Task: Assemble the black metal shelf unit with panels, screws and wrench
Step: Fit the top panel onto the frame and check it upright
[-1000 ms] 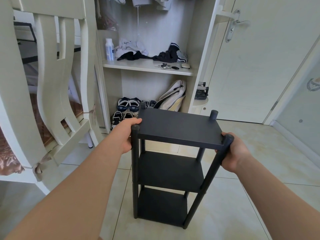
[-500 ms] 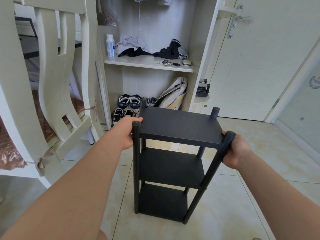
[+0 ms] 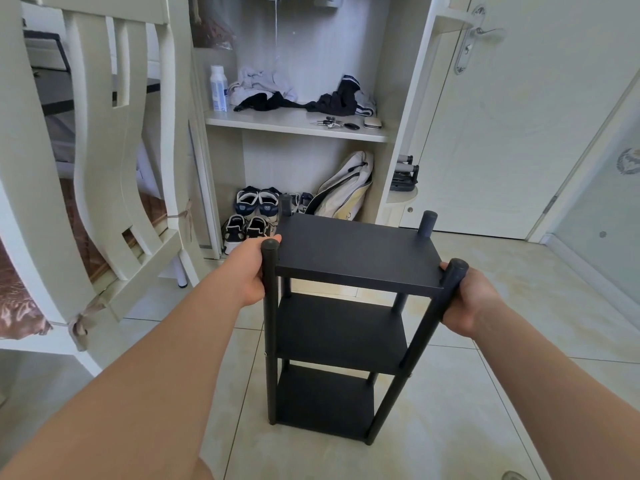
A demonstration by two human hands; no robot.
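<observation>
Black 3-tier shelf unit [image 3: 353, 261] stands upright on tile floor [image 3: 485, 393] btwn both hands. L hand [image 3: 251, 271] grips its near-left post at top; R hand [image 3: 465, 299] curled round near-right post.

No legible text: label on white bottle [image 3: 219, 88] too small, emblem [image 3: 628, 161] on glass door [image 3: 595, 216] blurred.

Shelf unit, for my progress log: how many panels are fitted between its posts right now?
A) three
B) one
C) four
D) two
A: the shelf unit carries a top panel, a middle panel and a bottom panel, stacked one above the other.
</observation>
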